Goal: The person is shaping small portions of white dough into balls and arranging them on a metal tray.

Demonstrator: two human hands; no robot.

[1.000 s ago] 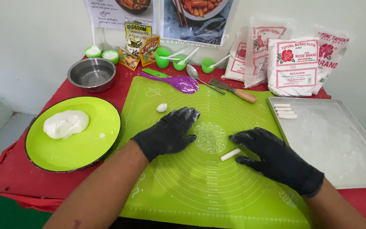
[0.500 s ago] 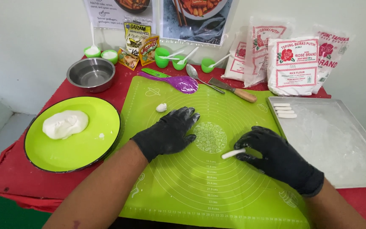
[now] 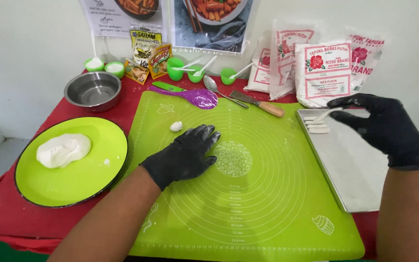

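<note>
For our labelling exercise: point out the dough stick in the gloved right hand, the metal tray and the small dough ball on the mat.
dough stick (image 3: 322,115), head view, its middle.
metal tray (image 3: 364,170), head view, bare floor.
small dough ball (image 3: 176,126), head view, its centre.

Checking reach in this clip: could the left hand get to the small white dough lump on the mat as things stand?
Probably yes. The left hand rests flat on the green mat, and the small dough lump lies just beyond its fingertips with only bare mat between them.
</note>
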